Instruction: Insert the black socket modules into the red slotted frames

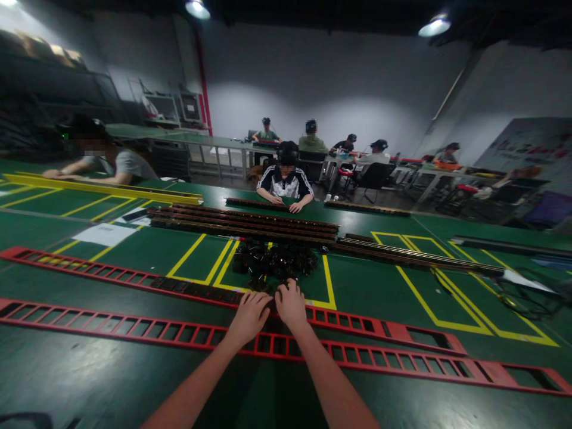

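Two long red slotted frames lie across the green table, a far red frame (344, 320) and a near red frame (370, 359). Black pieces (196, 290) fill a run of slots in the far one, left of my hands. My left hand (251, 314) rests over that frame with its fingers bent together at the row's right end; what they hold, if anything, is hidden. Beside it my right hand (291, 302) has curled fingers at the frame's far edge, near a pile of small black parts (277, 262); its fingertips' contents are too small to make out.
Behind the pile lie long dark rails (245, 221). A yellow beam (107, 189) and white paper (105, 234) are at left, cables (518, 298) at right. A person (286, 179) works across the table, another (111, 161) at left.
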`<state>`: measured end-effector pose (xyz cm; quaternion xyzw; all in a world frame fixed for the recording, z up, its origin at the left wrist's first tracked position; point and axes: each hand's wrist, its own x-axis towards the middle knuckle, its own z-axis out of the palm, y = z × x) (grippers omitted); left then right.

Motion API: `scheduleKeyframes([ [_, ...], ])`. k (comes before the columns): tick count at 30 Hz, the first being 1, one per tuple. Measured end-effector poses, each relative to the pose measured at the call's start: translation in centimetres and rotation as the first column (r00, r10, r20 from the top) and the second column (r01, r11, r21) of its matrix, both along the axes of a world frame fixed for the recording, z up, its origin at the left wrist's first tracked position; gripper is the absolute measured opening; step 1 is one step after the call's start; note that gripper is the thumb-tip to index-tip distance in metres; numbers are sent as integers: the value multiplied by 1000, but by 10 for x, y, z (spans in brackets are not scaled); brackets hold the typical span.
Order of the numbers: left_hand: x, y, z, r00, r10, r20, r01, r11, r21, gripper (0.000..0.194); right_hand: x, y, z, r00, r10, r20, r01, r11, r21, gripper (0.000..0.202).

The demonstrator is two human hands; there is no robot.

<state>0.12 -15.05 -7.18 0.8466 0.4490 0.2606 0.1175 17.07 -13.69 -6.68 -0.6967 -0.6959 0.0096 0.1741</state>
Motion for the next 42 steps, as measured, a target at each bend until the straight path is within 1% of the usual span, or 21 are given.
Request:
scheduleKeyframes([
  [6, 0, 0, -1, 1000, -5, 0, 5, 1000, -7, 35, 4, 1, -7, 995, -68, -70, 74, 994, 86, 15],
  [10, -1, 1, -4, 1000, -10, -6, 10, 1000, 0, 35, 6, 3, -12, 995, -61, -82, 69, 993, 98, 12],
  [13, -1, 1, -5, 1000, -13, -9, 13, 1000, 4, 35, 6, 3, -12, 989, -87, -118, 97, 991, 90, 12],
  [15, -2, 1, -5, 1000, -15, -11, 15, 1000, 5, 35, 5, 2, -10, 987, -100, -125, 111, 990, 84, 21],
  [18, -2, 1, -5, 1000, -18, -11, 18, 1000, 2, 35, 4, 1, -8, 992, -92, -83, 97, 993, 64, 40],
  [20, -2, 0, -4, 1000, -18, -9, 18, 1000, 3, 35, 3, 1, -8, 995, -91, -44, 92, 995, 32, 42],
  [23, -2, 0, -2, 1000, -16, -3, 16, 1000, 10, 35, 1, 1, -10, 993, -117, -3, 117, 993, -4, 40],
  [28, -1, -2, 1, 1000, -15, -7, 15, 1000, 4, 35, -1, -1, -9, 988, -152, 25, 152, 988, 0, 37],
  [35, -1, -2, 2, 1000, -13, -14, 13, 1000, -11, 36, -1, -5, 0, 985, -166, -55, 167, 985, 28, 27],
  [39, -2, -1, 1, 1000, -17, -12, 17, 1000, -2, 35, 0, -4, -1, 980, -182, -84, 185, 982, 32, 20],
  [42, -2, -1, 0, 1000, -17, -10, 17, 1000, 8, 36, 0, -3, -3, 983, -165, -85, 168, 985, 32, 14],
])
